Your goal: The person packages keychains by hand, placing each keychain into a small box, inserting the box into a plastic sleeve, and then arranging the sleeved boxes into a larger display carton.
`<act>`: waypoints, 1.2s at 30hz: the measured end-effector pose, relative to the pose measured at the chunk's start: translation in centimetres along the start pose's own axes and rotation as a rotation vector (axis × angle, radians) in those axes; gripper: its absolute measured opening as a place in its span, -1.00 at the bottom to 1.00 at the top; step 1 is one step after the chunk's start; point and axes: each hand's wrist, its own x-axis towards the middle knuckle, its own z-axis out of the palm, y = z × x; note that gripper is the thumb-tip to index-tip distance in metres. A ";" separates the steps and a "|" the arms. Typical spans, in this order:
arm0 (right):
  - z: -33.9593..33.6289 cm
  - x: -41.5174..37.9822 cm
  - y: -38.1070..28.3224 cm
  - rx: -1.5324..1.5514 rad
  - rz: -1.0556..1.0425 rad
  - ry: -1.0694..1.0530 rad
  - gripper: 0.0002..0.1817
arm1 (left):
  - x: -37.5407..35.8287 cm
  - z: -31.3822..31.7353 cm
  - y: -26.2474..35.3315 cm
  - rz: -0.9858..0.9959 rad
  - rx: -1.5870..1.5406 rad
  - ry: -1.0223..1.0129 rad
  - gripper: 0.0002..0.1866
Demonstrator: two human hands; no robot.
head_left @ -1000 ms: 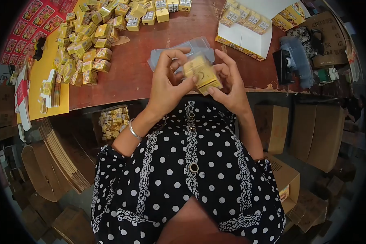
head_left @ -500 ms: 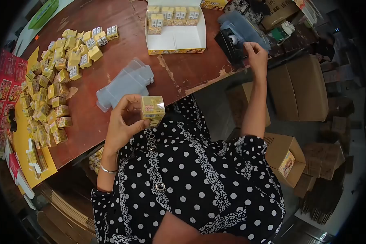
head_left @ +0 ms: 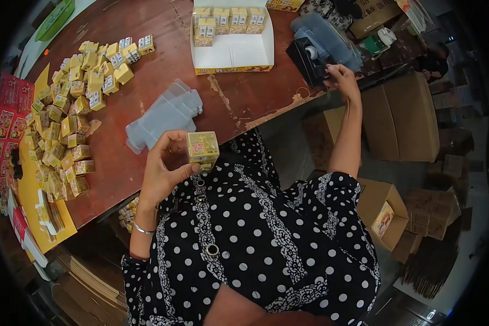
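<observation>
My left hand grips a small yellow box in clear plastic between thumb and fingers, just off the table edge in front of my body. Out to the right, my right hand has its thumb and fingertips pinched together at the near end of a black tape dispenser with a pale roll in it. Whatever lies between those fingertips is too small to make out. Flat clear plastic box blanks lie on the table beyond my left hand.
An open white display box holds several small yellow boxes along its back. More of these form a pile at the left. Bluish plastic sheets lie behind the dispenser. Cardboard cartons stand right of the table.
My right hand has shifted slightly down at the dispenser's end, its wrist bending and its fingers turning toward the left. My left hand keeps the small box almost in place, tilted a little.
</observation>
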 end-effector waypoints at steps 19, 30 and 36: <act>2.2 -5.0 2.0 -0.362 -0.510 0.515 -0.82 | -0.9 1.5 0.3 0.227 -0.037 0.201 -0.42; 23.4 -22.8 -11.3 0.484 -0.379 -0.531 -0.18 | -0.3 1.4 0.1 0.780 0.689 0.514 -0.38; 25.7 -22.8 -10.5 0.497 -0.275 -0.594 -0.20 | -0.6 1.1 0.3 0.884 0.759 0.516 -0.37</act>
